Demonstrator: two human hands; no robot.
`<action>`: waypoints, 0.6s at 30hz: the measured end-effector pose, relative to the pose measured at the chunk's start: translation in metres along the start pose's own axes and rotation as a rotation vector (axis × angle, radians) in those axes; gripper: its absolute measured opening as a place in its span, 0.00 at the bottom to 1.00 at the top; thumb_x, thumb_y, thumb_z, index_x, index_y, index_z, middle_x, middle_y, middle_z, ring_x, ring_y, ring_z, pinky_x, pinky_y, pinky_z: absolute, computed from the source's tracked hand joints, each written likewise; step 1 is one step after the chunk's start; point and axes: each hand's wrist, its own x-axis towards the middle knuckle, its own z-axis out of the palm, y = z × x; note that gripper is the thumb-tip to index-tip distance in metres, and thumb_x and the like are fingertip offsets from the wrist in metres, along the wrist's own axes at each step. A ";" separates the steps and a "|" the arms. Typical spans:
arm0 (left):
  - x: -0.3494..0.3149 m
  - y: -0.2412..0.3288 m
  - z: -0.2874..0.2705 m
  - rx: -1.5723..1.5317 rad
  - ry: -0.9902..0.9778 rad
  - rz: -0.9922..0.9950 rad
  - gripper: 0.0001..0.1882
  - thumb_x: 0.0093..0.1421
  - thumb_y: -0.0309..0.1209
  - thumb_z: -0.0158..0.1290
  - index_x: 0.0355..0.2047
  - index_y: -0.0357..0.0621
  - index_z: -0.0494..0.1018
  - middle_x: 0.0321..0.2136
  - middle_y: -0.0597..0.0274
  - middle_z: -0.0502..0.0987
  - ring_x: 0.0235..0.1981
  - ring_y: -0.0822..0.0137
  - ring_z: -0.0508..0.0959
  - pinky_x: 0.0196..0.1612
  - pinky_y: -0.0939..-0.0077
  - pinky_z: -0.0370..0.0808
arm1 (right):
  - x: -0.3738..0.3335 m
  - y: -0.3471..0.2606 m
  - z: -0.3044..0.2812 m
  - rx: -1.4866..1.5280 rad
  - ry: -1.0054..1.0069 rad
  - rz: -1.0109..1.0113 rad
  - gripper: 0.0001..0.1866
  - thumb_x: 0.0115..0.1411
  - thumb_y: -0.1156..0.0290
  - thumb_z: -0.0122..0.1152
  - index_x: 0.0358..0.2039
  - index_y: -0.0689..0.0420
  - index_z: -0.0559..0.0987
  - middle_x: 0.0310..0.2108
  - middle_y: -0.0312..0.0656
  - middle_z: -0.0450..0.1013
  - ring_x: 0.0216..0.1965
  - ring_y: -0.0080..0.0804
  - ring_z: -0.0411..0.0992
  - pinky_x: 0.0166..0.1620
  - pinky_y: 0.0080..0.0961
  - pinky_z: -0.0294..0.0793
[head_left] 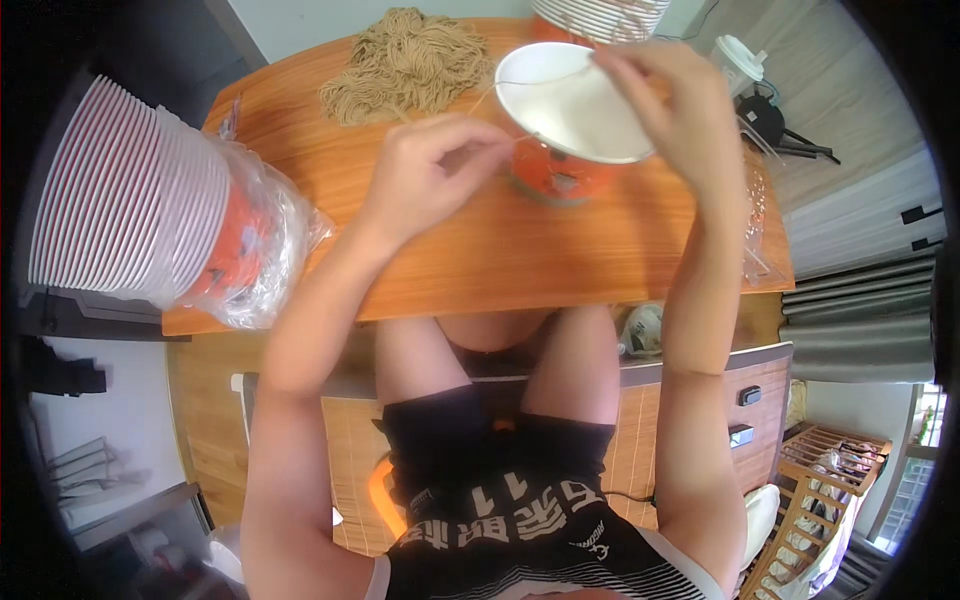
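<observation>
An orange paper bucket (565, 178) with a white rim and white inside stands on the wooden table, its open mouth up. My left hand (435, 170) is at the bucket's left side, thumb and fingertips pinched on a thin tan string close to the wall. Over the far right of the mouth, my right hand (675, 105) has its fingers pinched together at the rim. The string (545, 80) runs from these fingers across the opening toward the left. Behind my left hand lies a loose heap of tan strings (410, 65).
At the left edge of the wooden table (480, 270), a tall stack of nested buckets (130, 190) lies in clear plastic wrap. Another bucket stack (600, 18) is at the back. On the right are a white lidded cup (738, 62), a black device (768, 118) and a clear plastic tray (762, 235).
</observation>
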 end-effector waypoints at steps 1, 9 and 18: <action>0.002 -0.002 0.002 0.018 0.006 0.060 0.05 0.57 0.22 0.63 0.34 0.38 0.82 0.23 0.64 0.79 0.19 0.78 0.71 0.22 0.82 0.65 | 0.006 -0.002 -0.007 0.106 -0.055 0.193 0.09 0.62 0.68 0.64 0.39 0.59 0.84 0.29 0.43 0.79 0.33 0.28 0.76 0.38 0.25 0.73; -0.005 0.004 0.010 0.061 -0.074 -0.021 0.04 0.54 0.26 0.64 0.31 0.44 0.82 0.20 0.62 0.78 0.18 0.70 0.75 0.22 0.76 0.71 | -0.012 0.041 0.015 0.431 -0.503 0.228 0.09 0.64 0.69 0.62 0.39 0.60 0.84 0.33 0.33 0.80 0.36 0.17 0.72 0.37 0.18 0.69; -0.004 0.009 0.003 0.001 0.018 -0.012 0.04 0.53 0.23 0.64 0.30 0.42 0.82 0.14 0.70 0.69 0.14 0.81 0.64 0.18 0.82 0.58 | -0.009 -0.013 0.009 0.457 -0.135 -0.197 0.18 0.43 0.74 0.76 0.37 0.56 0.85 0.35 0.38 0.80 0.38 0.34 0.77 0.47 0.27 0.72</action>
